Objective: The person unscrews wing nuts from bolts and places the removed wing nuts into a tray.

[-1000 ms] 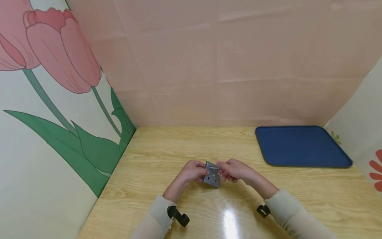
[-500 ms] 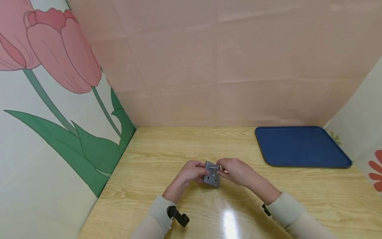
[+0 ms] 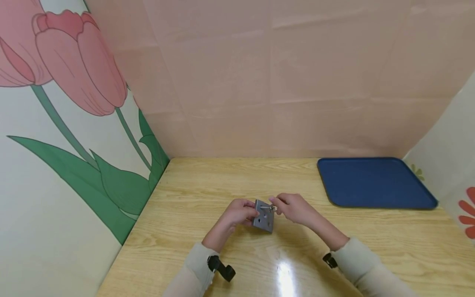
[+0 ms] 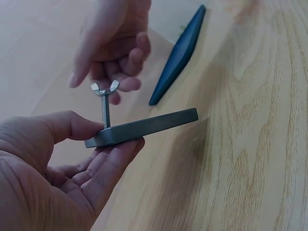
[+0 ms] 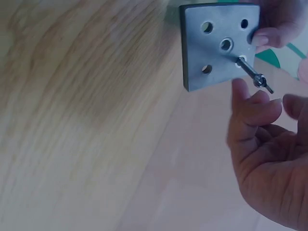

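My left hand pinches a grey square metal plate at one edge, thumb on one face and fingers on the other. The left wrist view shows the plate nearly edge-on, held above the table. Several round holes pierce it. A bolt stands out of a hole near the left thumb, with a wing nut at its free end. My right hand is right beside the wing nut, fingers loosely bent and thumb spread apart, with a small gap to the nut in the right wrist view.
A dark blue tray lies at the back right of the wooden table. A pink sheet hangs behind the table, and a tulip-printed panel stands along the left side.
My right fingers closed round the wing nut at about half a second ago, and have since come off it and opened a little. My left hand and the plate have stayed in place.
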`<state>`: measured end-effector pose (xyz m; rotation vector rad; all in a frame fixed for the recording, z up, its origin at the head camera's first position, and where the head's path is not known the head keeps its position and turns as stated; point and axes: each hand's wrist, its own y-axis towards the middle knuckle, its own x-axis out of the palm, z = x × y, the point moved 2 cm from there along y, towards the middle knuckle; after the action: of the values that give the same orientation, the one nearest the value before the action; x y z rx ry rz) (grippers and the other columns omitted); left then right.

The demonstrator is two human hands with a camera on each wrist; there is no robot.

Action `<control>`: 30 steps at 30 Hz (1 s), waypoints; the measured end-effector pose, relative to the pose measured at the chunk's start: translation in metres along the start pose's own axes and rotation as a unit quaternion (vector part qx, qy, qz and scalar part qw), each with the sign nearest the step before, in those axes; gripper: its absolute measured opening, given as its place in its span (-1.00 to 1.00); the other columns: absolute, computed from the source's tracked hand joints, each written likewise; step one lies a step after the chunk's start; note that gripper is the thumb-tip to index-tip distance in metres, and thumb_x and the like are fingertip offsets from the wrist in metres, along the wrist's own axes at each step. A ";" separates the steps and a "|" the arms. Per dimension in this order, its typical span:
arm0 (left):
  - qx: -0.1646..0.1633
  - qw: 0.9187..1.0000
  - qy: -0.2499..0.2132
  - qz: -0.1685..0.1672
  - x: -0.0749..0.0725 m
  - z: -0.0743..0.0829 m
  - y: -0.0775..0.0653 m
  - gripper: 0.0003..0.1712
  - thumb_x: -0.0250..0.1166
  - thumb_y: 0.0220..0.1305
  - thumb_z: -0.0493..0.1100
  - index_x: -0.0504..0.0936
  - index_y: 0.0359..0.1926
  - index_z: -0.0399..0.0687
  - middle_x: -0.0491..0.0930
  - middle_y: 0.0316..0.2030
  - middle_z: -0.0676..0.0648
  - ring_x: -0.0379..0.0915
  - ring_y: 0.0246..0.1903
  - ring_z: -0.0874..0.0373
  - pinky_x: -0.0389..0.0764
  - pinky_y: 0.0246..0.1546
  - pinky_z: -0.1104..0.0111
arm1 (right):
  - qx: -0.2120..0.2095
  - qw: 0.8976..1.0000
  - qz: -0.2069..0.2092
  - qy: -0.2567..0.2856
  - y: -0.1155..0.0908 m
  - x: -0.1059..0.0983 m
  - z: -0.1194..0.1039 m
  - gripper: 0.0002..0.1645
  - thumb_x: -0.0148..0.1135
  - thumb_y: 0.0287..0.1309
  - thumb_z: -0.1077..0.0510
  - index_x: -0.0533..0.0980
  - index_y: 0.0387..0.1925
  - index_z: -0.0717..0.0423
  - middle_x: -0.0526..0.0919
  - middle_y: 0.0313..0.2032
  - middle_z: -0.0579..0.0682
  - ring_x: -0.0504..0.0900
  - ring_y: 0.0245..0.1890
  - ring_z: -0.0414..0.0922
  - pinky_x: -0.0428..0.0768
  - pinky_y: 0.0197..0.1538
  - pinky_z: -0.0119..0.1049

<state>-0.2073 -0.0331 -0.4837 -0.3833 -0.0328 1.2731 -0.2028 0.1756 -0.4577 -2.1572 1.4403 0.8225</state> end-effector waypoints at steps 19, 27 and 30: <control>0.013 1.000 -0.007 -0.013 0.000 -0.001 0.000 -0.64 0.35 0.16 -0.35 0.63 0.00 -0.40 0.70 -0.26 -0.18 0.63 -0.34 0.08 0.72 -0.36 0.29 | 0.119 0.968 -0.117 0.188 0.002 0.008 0.009 -0.27 -0.07 0.50 -0.28 0.61 -0.30 0.31 0.67 -0.55 0.01 0.34 -0.70 -0.25 0.27 -0.61 -0.40; 0.007 1.000 0.001 -0.010 -0.001 0.000 0.000 -0.64 0.36 0.19 -0.33 0.63 0.02 -0.37 0.70 -0.23 -0.17 0.64 -0.33 0.07 0.72 -0.35 0.29 | 0.004 0.998 -0.062 0.019 0.001 0.005 0.002 -0.53 0.12 0.45 -0.18 0.64 -0.29 0.13 0.64 -0.53 -0.05 0.41 -0.65 -0.23 0.40 -0.58 -0.35; 0.008 1.000 -0.002 -0.009 -0.002 0.001 0.000 -0.66 0.36 0.20 -0.33 0.64 0.01 -0.37 0.70 -0.25 -0.17 0.64 -0.34 0.08 0.72 -0.37 0.30 | -0.100 0.989 -0.025 -0.110 -0.001 0.003 -0.003 -0.70 0.25 0.39 -0.06 0.64 -0.27 0.09 0.58 -0.55 -0.16 0.42 -0.63 -0.29 0.43 -0.56 -0.39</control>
<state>-0.2080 -0.0343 -0.4824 -0.3653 -0.0300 1.2557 -0.2000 0.1721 -0.4573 -2.1539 1.2354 1.1888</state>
